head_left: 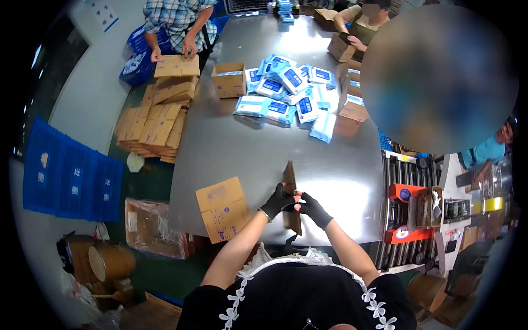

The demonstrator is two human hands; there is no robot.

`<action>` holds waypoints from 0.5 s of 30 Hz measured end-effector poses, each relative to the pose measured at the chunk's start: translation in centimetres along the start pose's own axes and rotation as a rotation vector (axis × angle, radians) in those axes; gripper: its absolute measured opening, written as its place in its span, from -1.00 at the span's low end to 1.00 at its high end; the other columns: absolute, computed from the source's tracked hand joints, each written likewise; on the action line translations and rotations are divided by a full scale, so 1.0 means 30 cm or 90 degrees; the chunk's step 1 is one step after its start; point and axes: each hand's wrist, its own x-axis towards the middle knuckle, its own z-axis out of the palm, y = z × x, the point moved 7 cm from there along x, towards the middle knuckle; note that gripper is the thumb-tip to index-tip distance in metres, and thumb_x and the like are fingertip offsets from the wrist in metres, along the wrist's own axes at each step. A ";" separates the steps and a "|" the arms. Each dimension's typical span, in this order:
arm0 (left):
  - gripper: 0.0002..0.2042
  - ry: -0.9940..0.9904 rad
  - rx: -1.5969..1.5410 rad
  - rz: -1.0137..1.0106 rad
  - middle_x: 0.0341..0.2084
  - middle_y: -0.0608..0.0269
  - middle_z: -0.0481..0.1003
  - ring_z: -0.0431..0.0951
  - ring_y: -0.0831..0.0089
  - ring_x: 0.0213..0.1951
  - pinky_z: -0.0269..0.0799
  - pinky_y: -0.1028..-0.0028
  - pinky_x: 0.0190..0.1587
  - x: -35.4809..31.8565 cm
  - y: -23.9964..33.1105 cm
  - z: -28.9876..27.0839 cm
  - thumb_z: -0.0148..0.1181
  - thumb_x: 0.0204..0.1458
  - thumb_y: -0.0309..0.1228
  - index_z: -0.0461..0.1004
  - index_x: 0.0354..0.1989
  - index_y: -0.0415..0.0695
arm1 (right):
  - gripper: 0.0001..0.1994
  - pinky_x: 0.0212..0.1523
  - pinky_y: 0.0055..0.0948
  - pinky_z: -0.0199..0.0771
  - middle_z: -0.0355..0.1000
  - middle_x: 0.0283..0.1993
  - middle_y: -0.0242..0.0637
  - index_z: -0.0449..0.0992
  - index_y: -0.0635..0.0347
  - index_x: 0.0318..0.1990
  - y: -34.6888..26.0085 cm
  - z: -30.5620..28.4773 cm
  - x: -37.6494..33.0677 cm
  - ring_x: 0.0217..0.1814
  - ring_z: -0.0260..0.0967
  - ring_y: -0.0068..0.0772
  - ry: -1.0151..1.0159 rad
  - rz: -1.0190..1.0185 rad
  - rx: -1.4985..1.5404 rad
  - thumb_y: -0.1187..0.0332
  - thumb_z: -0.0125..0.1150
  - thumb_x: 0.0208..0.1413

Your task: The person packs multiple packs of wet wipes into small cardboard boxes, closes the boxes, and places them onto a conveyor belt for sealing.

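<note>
Both my hands wear black gloves and grip a flattened brown cardboard box [290, 179] that stands on edge over the near part of the steel table [231, 148]. My left hand [276, 201] clasps its left side. On its right side, close to the left hand, is my right hand [313, 209]. Another flat carton [224, 209] lies at the table's near left corner, just left of my left hand.
A heap of blue-and-white packets [289, 93] and an open small carton [229, 80] sit mid-table. Flat cartons [154, 121] are stacked on the floor at left. Other people work at the far end and right. A roller conveyor [410, 209] runs along the right; blue crates [71, 179] stand at left.
</note>
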 end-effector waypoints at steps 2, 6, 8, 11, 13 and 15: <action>-0.19 0.024 0.017 0.043 -0.32 0.23 0.48 0.51 0.49 -0.22 0.41 0.52 -0.11 -0.011 0.001 -0.031 0.33 -0.05 -0.34 -0.08 0.29 -0.30 | -0.24 -0.06 -0.50 0.40 0.30 0.18 -0.26 0.08 0.21 0.33 -0.001 -0.045 -0.004 -0.06 0.41 -0.47 0.048 0.003 -0.068 0.30 0.35 0.00; -0.33 0.080 0.389 0.229 -0.13 -0.01 0.51 0.55 0.17 -0.10 0.43 0.34 -0.03 -0.086 0.085 -0.071 0.21 -0.09 -0.40 0.14 0.27 -0.19 | -0.29 -0.40 -0.62 0.39 0.30 0.18 -0.23 0.13 0.07 0.33 -0.089 -0.131 -0.050 -0.41 0.37 -0.63 0.223 -0.132 -0.258 0.57 0.22 -0.04; -0.55 0.112 0.563 0.195 -0.19 -0.10 0.51 0.53 0.05 -0.14 0.45 0.27 -0.07 -0.126 0.210 0.005 0.02 -0.08 -0.41 0.37 0.08 -0.11 | -0.27 -0.43 -0.62 0.37 0.32 0.15 -0.17 0.17 0.10 0.30 -0.207 -0.164 -0.102 -0.49 0.31 -0.64 0.361 -0.359 -0.396 0.69 0.06 -0.15; -0.70 0.229 0.800 0.205 -0.32 0.01 0.53 0.56 0.05 -0.27 0.44 0.17 -0.19 -0.039 0.230 0.039 -0.04 -0.06 -0.47 0.43 -0.10 -0.11 | -0.38 -0.19 -0.33 0.45 0.32 0.13 -0.12 0.27 0.12 0.20 -0.361 -0.164 -0.150 -0.33 0.44 -0.31 0.435 -0.336 -0.710 0.56 0.16 -0.15; -0.78 0.309 0.895 0.258 -0.45 0.13 0.49 0.53 0.13 -0.32 0.43 0.15 -0.29 0.025 0.272 0.108 -0.05 -0.05 -0.50 0.41 -0.20 -0.11 | -0.44 0.23 -0.02 0.16 0.23 0.23 -0.13 0.39 0.14 0.07 -0.437 -0.108 -0.191 0.13 0.30 -0.01 0.435 -0.489 -0.918 0.36 0.25 -0.23; -0.77 0.295 0.971 0.382 -0.45 0.16 0.48 0.52 0.18 -0.32 0.45 0.19 -0.31 0.095 0.286 0.174 -0.03 -0.02 -0.47 0.39 -0.16 -0.11 | -0.67 0.22 0.02 0.12 0.45 -0.06 -0.18 0.55 0.15 -0.20 -0.369 -0.102 -0.118 0.07 0.34 -0.16 0.179 -0.532 -0.985 0.29 0.23 -0.21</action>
